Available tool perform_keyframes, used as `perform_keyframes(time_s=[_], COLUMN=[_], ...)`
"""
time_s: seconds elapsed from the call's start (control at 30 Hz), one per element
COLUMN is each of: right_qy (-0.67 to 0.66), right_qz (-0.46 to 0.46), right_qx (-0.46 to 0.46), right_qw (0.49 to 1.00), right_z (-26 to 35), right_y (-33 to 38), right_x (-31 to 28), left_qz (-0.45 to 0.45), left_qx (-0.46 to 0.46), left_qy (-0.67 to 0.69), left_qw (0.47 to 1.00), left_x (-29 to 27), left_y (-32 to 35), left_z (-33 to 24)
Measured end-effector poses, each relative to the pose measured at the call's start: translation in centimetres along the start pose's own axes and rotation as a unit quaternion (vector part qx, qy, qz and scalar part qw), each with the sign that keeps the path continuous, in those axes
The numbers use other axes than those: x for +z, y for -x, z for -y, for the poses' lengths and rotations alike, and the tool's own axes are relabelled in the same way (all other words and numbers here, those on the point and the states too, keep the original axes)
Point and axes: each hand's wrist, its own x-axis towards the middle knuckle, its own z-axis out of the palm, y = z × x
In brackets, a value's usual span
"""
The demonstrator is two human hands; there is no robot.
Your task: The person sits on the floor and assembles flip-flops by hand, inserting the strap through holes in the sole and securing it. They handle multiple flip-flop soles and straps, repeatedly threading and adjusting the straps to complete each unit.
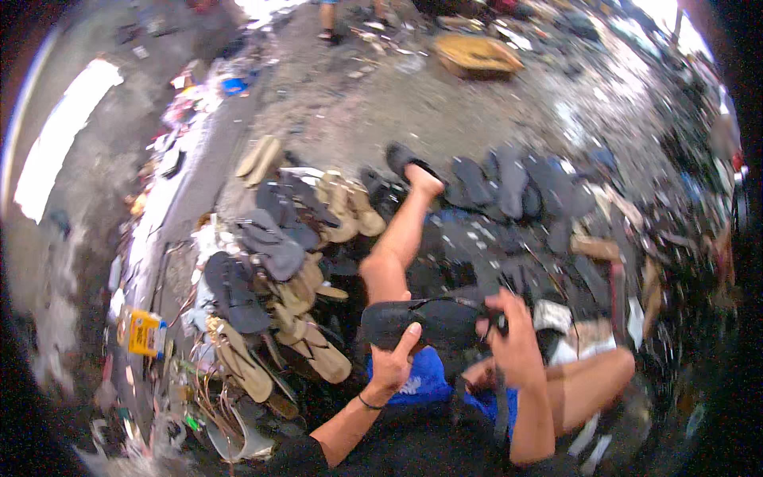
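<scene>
A black flip-flop (429,322) lies sideways above my lap, its strap on the upper side. My left hand (393,362) grips its left end, the thumb on the near face and the other fingers mostly behind it. At the right end is my right hand (513,338), fingers curled in a pinch and slightly smeared by motion. Something small and dark (501,323) shows between those fingers, too blurred to name. Below the flip-flop are blue shorts (421,378). One leg stretches forward, with a black sandal (409,159) on the foot; the other is bent to the right.
Tan flip-flops (318,350) and dark flip-flops (234,292) lie in piles at my left. More dark sandals (509,181) line up ahead. A yellow packet (146,333) lies far left among scraps. Beyond stand a shallow yellowish tray (477,54) and a person's legs (327,20).
</scene>
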Motion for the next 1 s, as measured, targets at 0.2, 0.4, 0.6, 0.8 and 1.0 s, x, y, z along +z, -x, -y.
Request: perform_keyframes(time_s=[0.2, 0.4, 0.6, 0.8, 1.0], right_qy=[-0.076, -0.214, -0.512, -0.603, -0.451], right_qz=[-0.089, -0.087, 0.196, 0.205, 0.352], right_qx=[-0.143, -0.148, 0.223, 0.212, 0.149], right_qw=[0.983, 0.962, 0.806, 0.742, 0.806], right_z=[-4.8, -4.9, -6.4, -5.6, -0.6], right_y=[-3.3, -5.1, -1.2, -1.4, -5.6], right_x=[-3.6, -1.2, 5.2, 8.3, 7.5], left_qz=[0.318, 0.313, 0.168, 0.148, -0.047], left_qx=[-0.182, -0.061, -0.037, 0.015, 0.275], left_qy=[-0.002, -0.259, -0.068, -0.100, -0.393], left_qw=[0.930, 0.912, 0.983, 0.984, 0.876], left_x=[0.9, 2.4, 2.8, 1.6, -1.1], left_y=[0.9, 0.2, -2.6, -2.7, -1.1], left_z=[-2.1, 1.2, 1.1, 0.7, -4.0])
